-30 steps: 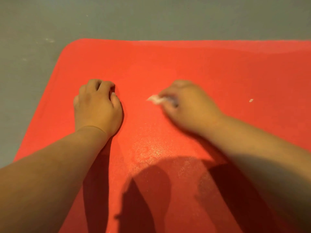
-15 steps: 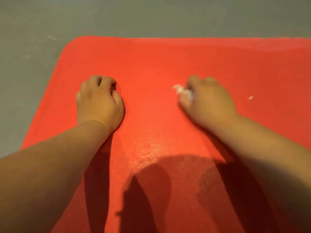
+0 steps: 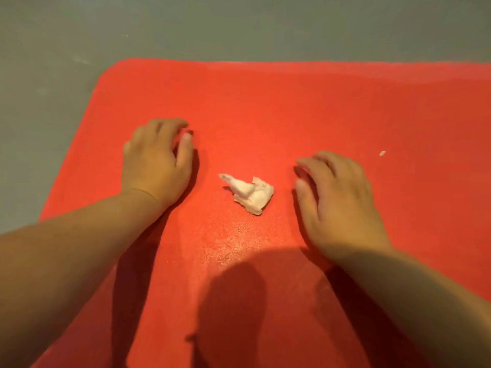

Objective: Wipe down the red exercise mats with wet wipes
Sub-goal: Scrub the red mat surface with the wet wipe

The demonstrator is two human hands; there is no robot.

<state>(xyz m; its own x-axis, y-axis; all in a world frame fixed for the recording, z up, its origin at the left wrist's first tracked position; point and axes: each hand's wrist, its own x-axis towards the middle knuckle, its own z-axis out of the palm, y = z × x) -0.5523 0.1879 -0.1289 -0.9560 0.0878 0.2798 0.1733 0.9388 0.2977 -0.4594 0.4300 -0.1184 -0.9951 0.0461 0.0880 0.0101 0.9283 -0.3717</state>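
left hand [image 3: 156, 166] curled, empty, on red mat [image 3: 265, 102] | right hand [image 3: 337, 197] loosely spread, empty | wet wipe [image 3: 252, 193] crumpled between hands

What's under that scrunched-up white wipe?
The wipe lies on the red mat, and only mat shows around its edges. The patch right beneath it is covered, so that bit cannot be seen.

A matte grey floor [image 3: 239, 27] fills the top of the view and runs down the left side. A few faint pale scuff marks [image 3: 79, 59] show on it at the upper left. A tiny white scrap [image 3: 382, 153] lies alone at the right. A dark shadow [image 3: 233, 309] spreads across the bottom centre.
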